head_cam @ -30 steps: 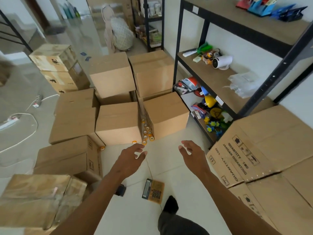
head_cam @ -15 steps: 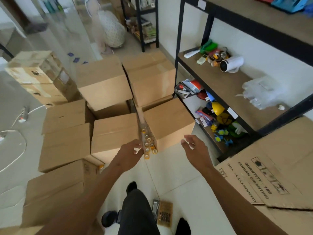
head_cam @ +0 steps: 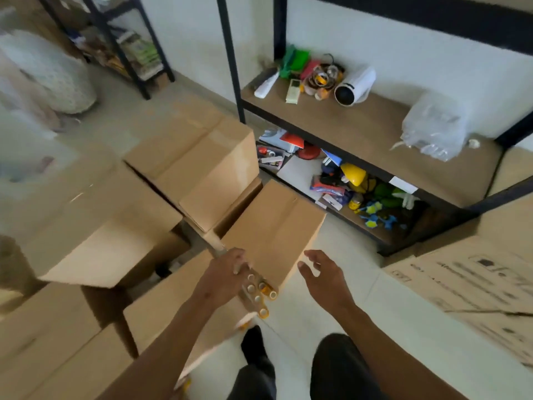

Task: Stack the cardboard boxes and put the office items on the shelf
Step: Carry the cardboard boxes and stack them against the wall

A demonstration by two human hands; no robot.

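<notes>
A black metal shelving rack with brown wooden boards [head_cam: 360,125] is standing against the white wall on the right, and its middle board is carrying a white cylindrical device with a dark lens end [head_cam: 355,85], a crumpled clear plastic bag [head_cam: 432,128] and a small heap of green and orange office bits [head_cam: 305,70]. The lower board is holding a jumble of small things, among them a yellow hard-hat-shaped object [head_cam: 353,174].

Plain brown cardboard boxes are crowding the pale tiled floor [head_cam: 331,316] on the left and centre. A tall closed one [head_cam: 202,163] is sitting behind, and a lower brown cardboard box [head_cam: 274,226] is lying in front of it, just beside the rack's near corner. A printed brown carton with black lettering [head_cam: 467,272] is filling the right edge, blurred.

A row of clear tape rolls with orange cores [head_cam: 256,293] is lying wedged in the gap between the lower box and its left neighbour [head_cam: 173,307].

The left hand [head_cam: 227,272] is reaching down onto the far end of that row, fingers bent over it; whether it is actually gripping a roll cannot be told. The right hand [head_cam: 323,275] is hovering just beside the lower box's near corner, fingers loosely spread and holding nothing.
</notes>
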